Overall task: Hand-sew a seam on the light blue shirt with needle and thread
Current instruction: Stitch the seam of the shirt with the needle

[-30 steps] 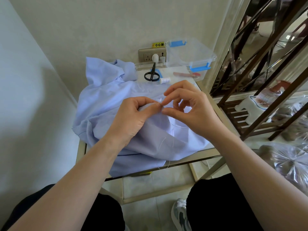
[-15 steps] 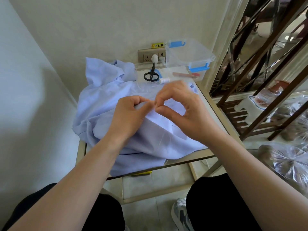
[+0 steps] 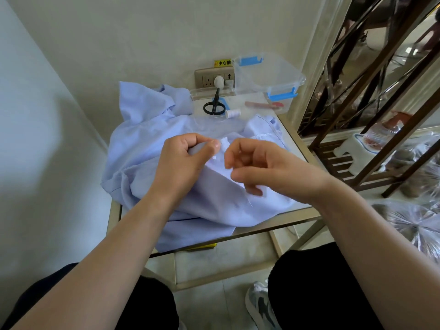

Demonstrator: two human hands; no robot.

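Observation:
The light blue shirt [image 3: 147, 148] lies bunched over a small glass-topped table [image 3: 273, 226]. My left hand [image 3: 181, 165] grips a raised fold of it, thumb pressed against the fingers at the seam, where a white frayed edge [image 3: 223, 142] shows. My right hand [image 3: 266, 170] hovers just right of that spot, blurred, with its fingers curled and pinched as on a needle too thin to make out. A fine thread [image 3: 250, 202] trails below this hand across the cloth.
Black scissors [image 3: 214, 107], a white thread spool [image 3: 232, 113] and a red tool [image 3: 264, 104] lie at the table's far side beside a clear box with blue clips [image 3: 269, 77]. A wall socket [image 3: 209, 78] is behind. A dark wooden rack [image 3: 381, 115] stands right.
My right hand has drawn away to the right from the seam, where it was touching my left thumb. The left hand keeps its hold on the fold.

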